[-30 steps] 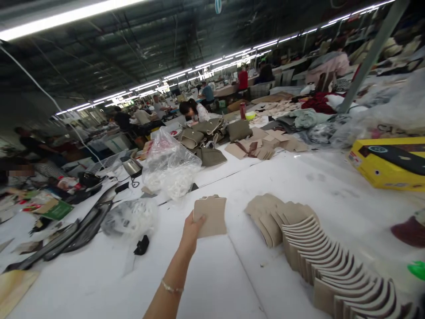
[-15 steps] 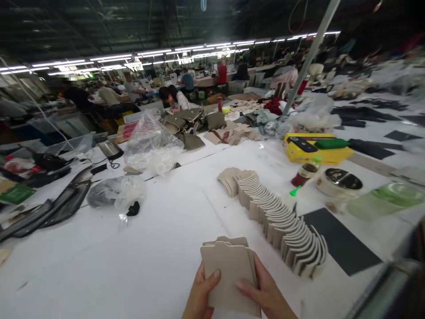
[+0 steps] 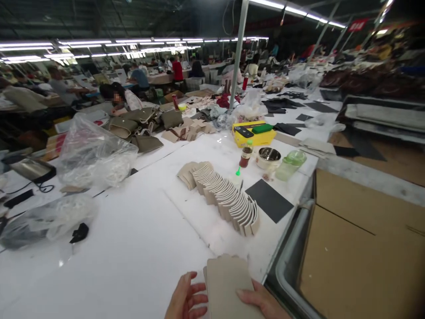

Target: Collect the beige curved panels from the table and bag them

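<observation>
Beige pieces in hand: a small stack of flat tan cut pieces, at least two edges showing, held at the bottom edge of the view, above the near edge of the white surface.
Surface: one long white worktop running away from the viewer, with more worktops and seated people behind it.
Cardboard: two large brown sheets lying to the right, below the surface's edge.
Clear plastic bags: two; a big crumpled one at the far left, and a flatter one nearer, with a small black scrap beside it.
Fanned row: one long overlapping row of beige pieces, too many to count, lying mid-surface, well ahead of the hands.
Black sheet: one dark rectangle just right of the fanned row.
Yellow box: one, further back, with a green item and a dark item on top.
Small vessels: one metal bowl, one green lidded container, one brown bottle, grouped beyond the black sheet.
Left hand: fingers spread, tips resting against the stack's left edge.
Right hand: fingers laid over the stack's right side, gripping it.
In the way: nothing lies between the hands and the fanned row.
</observation>
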A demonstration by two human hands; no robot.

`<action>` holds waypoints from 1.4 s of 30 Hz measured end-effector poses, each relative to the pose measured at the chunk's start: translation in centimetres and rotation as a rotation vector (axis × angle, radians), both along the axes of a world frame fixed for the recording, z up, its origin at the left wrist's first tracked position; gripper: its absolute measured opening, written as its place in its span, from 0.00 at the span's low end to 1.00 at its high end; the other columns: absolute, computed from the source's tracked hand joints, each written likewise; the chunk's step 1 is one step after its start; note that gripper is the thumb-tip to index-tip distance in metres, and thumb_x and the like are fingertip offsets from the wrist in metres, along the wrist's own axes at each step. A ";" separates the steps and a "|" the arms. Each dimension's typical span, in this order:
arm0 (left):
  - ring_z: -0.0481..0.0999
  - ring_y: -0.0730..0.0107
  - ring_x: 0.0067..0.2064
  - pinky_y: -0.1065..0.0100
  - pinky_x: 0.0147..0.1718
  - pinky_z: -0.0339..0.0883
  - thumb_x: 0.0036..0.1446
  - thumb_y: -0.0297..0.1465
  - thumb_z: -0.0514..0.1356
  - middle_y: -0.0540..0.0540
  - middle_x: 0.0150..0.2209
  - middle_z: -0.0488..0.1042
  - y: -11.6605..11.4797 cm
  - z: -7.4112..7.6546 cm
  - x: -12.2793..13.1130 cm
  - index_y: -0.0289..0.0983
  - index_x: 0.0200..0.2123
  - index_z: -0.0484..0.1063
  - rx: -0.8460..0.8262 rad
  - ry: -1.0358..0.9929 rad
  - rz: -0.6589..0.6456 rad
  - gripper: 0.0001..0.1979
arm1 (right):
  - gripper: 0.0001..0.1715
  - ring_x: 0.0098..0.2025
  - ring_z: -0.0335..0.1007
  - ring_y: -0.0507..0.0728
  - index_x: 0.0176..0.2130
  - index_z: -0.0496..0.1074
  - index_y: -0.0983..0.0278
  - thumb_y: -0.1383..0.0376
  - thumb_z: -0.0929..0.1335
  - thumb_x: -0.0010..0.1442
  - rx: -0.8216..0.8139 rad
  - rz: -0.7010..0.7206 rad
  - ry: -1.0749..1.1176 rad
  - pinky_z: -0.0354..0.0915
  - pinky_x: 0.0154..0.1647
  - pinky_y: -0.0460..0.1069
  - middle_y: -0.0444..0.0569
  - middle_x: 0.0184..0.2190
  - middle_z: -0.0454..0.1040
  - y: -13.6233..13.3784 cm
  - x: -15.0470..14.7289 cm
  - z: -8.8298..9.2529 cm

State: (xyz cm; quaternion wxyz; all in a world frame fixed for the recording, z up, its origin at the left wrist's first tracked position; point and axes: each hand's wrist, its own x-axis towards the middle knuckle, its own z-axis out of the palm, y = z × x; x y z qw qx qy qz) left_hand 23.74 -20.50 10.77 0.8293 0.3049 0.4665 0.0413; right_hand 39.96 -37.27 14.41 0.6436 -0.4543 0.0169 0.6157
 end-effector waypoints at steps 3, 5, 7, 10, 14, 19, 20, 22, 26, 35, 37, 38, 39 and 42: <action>0.77 0.56 0.39 0.63 0.34 0.68 0.42 0.54 0.68 0.40 0.42 0.76 -1.9 1.6 4.0 0.41 0.54 0.63 0.035 -0.083 -0.130 0.41 | 0.35 0.37 0.76 0.64 0.50 0.72 0.66 0.58 0.78 0.43 0.061 -0.068 0.014 0.68 0.41 0.55 0.54 0.37 0.79 -1.6 1.7 -0.8; 0.77 0.53 0.40 0.61 0.35 0.68 0.39 0.49 0.72 0.39 0.42 0.76 -3.8 2.3 7.0 0.40 0.54 0.65 -0.022 -0.249 -0.188 0.41 | 0.36 0.41 0.76 0.66 0.52 0.71 0.65 0.58 0.78 0.44 0.127 -0.112 -0.012 0.68 0.43 0.57 0.55 0.39 0.79 -2.5 2.5 -1.2; 0.77 0.51 0.40 0.60 0.38 0.68 0.36 0.45 0.73 0.40 0.41 0.77 -5.5 2.6 9.8 0.38 0.52 0.69 -0.039 -0.380 -0.199 0.40 | 0.34 0.43 0.76 0.66 0.52 0.71 0.64 0.58 0.77 0.48 0.150 -0.151 -0.038 0.68 0.45 0.58 0.54 0.41 0.79 -3.5 3.4 -1.7; 0.76 0.53 0.38 0.61 0.39 0.67 0.40 0.44 0.72 0.43 0.36 0.78 -6.8 3.3 12.8 0.37 0.45 0.75 0.192 -0.370 -0.312 0.29 | 0.31 0.46 0.74 0.66 0.51 0.73 0.62 0.58 0.77 0.49 0.120 -0.175 -0.078 0.66 0.49 0.59 0.52 0.42 0.78 -5.5 5.5 -2.6; 0.76 0.55 0.40 0.62 0.41 0.68 0.57 0.41 0.62 0.42 0.38 0.79 -6.8 4.9 15.7 0.39 0.41 0.79 0.816 -0.408 -0.569 0.14 | 0.27 0.48 0.73 0.63 0.46 0.76 0.59 0.58 0.78 0.46 -0.014 -0.175 -0.142 0.65 0.51 0.54 0.49 0.42 0.78 -9.5 10.1 -3.1; 0.71 0.59 0.51 0.60 0.48 0.68 0.66 0.29 0.51 0.38 0.50 0.75 -6.7 7.0 18.9 0.41 0.54 0.70 1.433 -0.782 -0.784 0.16 | 0.32 0.35 0.76 0.61 0.46 0.76 0.65 0.42 0.62 0.63 -0.045 -0.081 0.046 0.71 0.36 0.53 0.56 0.35 0.79 -12.8 14.7 -2.2; 0.71 0.60 0.51 0.61 0.49 0.68 0.65 0.27 0.51 0.39 0.50 0.75 -6.8 7.4 19.3 0.40 0.53 0.70 1.536 -0.796 -0.840 0.15 | 0.35 0.34 0.76 0.60 0.44 0.77 0.68 0.41 0.62 0.63 -0.033 -0.049 0.073 0.71 0.35 0.52 0.57 0.34 0.78 -12.9 15.2 -2.0; 0.70 0.60 0.53 0.60 0.53 0.66 0.64 0.26 0.53 0.40 0.50 0.75 -7.1 8.3 19.9 0.38 0.50 0.71 1.727 -0.827 -0.948 0.13 | 0.32 0.33 0.76 0.58 0.42 0.77 0.69 0.43 0.69 0.58 -0.003 -0.007 0.090 0.70 0.35 0.49 0.56 0.32 0.78 -12.6 15.9 -1.6; 0.64 0.60 0.60 0.50 0.66 0.43 0.63 0.24 0.56 0.42 0.54 0.72 -7.7 8.7 19.9 0.41 0.50 0.71 2.007 -0.849 -0.946 0.14 | 0.32 0.35 0.76 0.60 0.44 0.76 0.70 0.58 0.80 0.42 0.087 0.053 0.038 0.70 0.38 0.51 0.55 0.36 0.78 -11.1 16.7 -0.5; 0.70 0.46 0.56 0.47 0.56 0.60 0.60 0.42 0.55 0.34 0.55 0.71 -8.5 5.3 18.1 0.36 0.60 0.64 0.130 -0.331 -0.194 0.27 | 0.21 0.41 0.72 0.58 0.46 0.76 0.60 0.62 0.77 0.52 0.106 -0.085 -0.399 0.67 0.43 0.50 0.47 0.39 0.78 -10.0 16.9 3.2; 0.70 0.47 0.56 0.52 0.55 0.61 0.60 0.50 0.54 0.37 0.53 0.74 -9.3 5.9 17.8 0.37 0.54 0.71 -0.020 -0.463 -0.139 0.28 | 0.19 0.40 0.71 0.58 0.44 0.77 0.61 0.61 0.77 0.52 0.084 -0.111 -0.454 0.67 0.43 0.51 0.47 0.38 0.77 -9.7 16.1 2.8; 0.70 0.48 0.56 0.54 0.55 0.62 0.57 0.53 0.56 0.38 0.52 0.74 -9.6 6.2 17.6 0.38 0.52 0.73 0.007 -0.500 -0.116 0.30 | 0.18 0.40 0.70 0.59 0.43 0.77 0.61 0.61 0.77 0.52 0.075 -0.121 -0.465 0.67 0.42 0.51 0.47 0.38 0.77 -9.6 15.7 2.4; 0.70 0.48 0.56 0.55 0.54 0.62 0.53 0.54 0.60 0.39 0.52 0.75 -10.0 6.6 17.5 0.39 0.52 0.73 0.064 -0.509 -0.108 0.31 | 0.19 0.39 0.70 0.59 0.43 0.77 0.60 0.61 0.77 0.51 0.069 -0.132 -0.466 0.67 0.42 0.52 0.47 0.37 0.76 -9.5 15.3 2.0; 0.73 0.55 0.51 0.61 0.51 0.64 0.43 0.44 0.72 0.44 0.49 0.76 -10.4 7.3 17.3 0.42 0.55 0.69 0.243 -0.445 -0.148 0.36 | 0.19 0.39 0.70 0.58 0.44 0.77 0.60 0.60 0.77 0.51 0.066 -0.151 -0.443 0.66 0.42 0.51 0.47 0.37 0.77 -9.1 14.4 0.9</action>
